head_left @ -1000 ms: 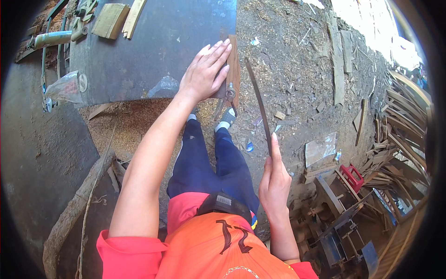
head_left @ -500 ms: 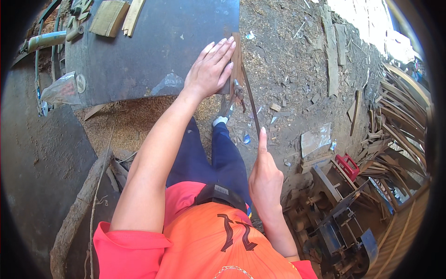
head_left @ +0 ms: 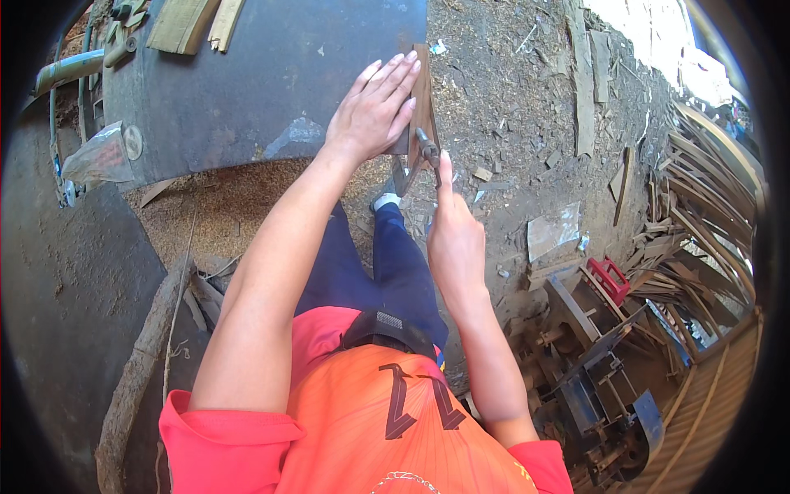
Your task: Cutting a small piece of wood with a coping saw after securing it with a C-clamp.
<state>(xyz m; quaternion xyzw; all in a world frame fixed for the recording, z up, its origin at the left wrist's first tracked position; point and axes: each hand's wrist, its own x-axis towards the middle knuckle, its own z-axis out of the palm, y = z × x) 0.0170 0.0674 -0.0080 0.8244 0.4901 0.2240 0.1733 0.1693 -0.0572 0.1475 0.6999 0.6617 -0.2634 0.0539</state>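
A narrow brown wooden piece (head_left: 422, 90) lies along the right edge of the dark tabletop (head_left: 271, 74), its near end sticking out past the corner. My left hand (head_left: 370, 111) rests flat across it and the tabletop, fingers stretched out. By the near corner, a metal clamp (head_left: 427, 146) sits at the wood. My right hand (head_left: 457, 239) is closed with its index finger pointing forward along a long thin dark tool (head_left: 436, 123), seen edge-on; whether it is a saw or a file I cannot tell. The tool runs along the wood's right side, and its handle is hidden in my hand.
Wood blocks (head_left: 183, 26) and a clear plastic bag (head_left: 100, 156) lie on the table's left. A rough log (head_left: 140, 370) leans at lower left. Scraps and sawdust litter the ground. At right are stacked wood strips (head_left: 712, 198), a red plastic object (head_left: 609, 278) and machinery (head_left: 605, 412).
My right hand has pushed forward and slightly left, carrying the tool farther along the wood's side. My left hand stays pressed on the wood. The whole view has shifted a little.
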